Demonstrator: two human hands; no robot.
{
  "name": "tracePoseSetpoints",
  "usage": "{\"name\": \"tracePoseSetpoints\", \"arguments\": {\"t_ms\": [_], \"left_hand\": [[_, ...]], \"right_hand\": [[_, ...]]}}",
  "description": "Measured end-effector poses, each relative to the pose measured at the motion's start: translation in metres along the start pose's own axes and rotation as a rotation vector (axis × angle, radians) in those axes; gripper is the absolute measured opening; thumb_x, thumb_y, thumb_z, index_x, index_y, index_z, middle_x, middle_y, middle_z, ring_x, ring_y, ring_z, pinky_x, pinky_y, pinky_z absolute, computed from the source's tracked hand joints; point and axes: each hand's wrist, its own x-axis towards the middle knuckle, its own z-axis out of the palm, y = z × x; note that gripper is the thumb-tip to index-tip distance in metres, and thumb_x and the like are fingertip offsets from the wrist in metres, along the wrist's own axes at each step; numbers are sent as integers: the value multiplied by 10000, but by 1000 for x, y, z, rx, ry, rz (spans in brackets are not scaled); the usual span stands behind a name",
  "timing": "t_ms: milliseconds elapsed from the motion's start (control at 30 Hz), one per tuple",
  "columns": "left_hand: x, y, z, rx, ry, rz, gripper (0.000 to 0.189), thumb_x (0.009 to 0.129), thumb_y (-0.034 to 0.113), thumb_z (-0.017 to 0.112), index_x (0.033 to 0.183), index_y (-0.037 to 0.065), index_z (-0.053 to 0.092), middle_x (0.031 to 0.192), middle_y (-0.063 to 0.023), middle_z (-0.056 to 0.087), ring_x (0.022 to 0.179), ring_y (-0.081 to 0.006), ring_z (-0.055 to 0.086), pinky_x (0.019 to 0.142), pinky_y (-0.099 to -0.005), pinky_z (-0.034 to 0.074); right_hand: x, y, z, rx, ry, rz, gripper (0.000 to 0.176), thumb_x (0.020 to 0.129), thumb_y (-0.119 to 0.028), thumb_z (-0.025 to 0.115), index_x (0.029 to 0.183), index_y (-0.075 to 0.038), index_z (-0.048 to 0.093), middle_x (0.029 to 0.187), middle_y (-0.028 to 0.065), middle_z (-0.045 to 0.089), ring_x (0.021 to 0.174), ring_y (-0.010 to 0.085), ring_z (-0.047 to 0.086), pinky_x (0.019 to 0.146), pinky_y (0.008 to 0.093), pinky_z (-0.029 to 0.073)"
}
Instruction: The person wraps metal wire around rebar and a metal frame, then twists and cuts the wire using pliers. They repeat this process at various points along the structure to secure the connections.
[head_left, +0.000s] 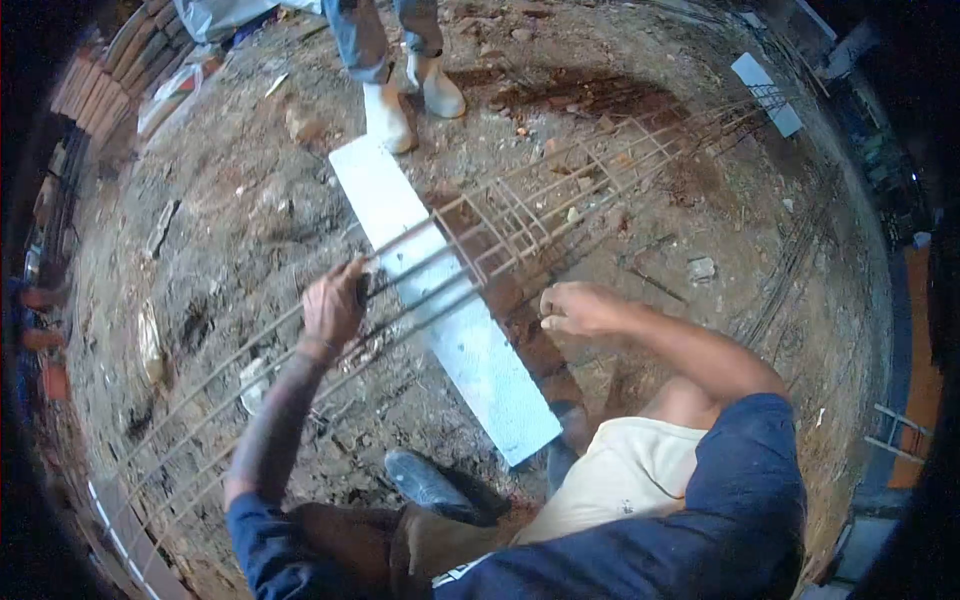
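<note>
A long rebar cage (520, 222) of thin steel bars runs diagonally across the view, with square stirrups tied along its far half. Under it lies a white board (480, 365), crossed by the bars. My left hand (335, 305) is closed around one of the rebars at the upper side of the cage, left of the board; a dark patch shows by its fingers. Just right of the board, my right hand (580, 308) hangs beside the lower bars with its fingers curled together. What it pinches, if anything, is too small to make out.
Another person in white boots (388, 115) stands beyond the board. A second white board (768, 95) lies under the far end of the cage. Loose bars (790, 275) lie on the rough dirt at right. Stacked bricks (125, 60) stand at far left.
</note>
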Motion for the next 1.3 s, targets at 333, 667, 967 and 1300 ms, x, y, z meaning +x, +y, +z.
{"name": "tracePoseSetpoints", "arguments": {"t_ms": [333,667,967,1300], "left_hand": [[27,65,-10,-159,22,443,158,806,149,566,929,81,636,1026,-70,614,799,-289,638,680,-379,520],[152,135,49,-62,44,274,239,807,245,587,990,103,642,964,-135,638,813,-338,628,714,-430,512],[196,140,84,-170,-122,119,323,806,381,631,984,115,674,902,-162,660,845,-334,636,750,-412,493],[181,140,86,-122,-77,92,440,741,435,677,1035,110,648,918,-187,653,869,-348,629,774,-414,494]], "right_hand": [[10,-19,-52,-19,131,366,283,873,-181,520,1086,1,549,1085,195,576,1002,281,570,853,404,458],[52,14,-15,81,549,293,336,906,-148,450,1185,34,495,1216,246,461,1028,363,541,870,448,456],[65,48,14,226,963,80,181,838,-182,585,909,-18,605,899,178,595,837,356,581,746,428,468],[44,107,-41,-113,674,208,954,654,-683,636,1371,-134,327,1388,204,264,1295,403,247,1046,545,247]]}}
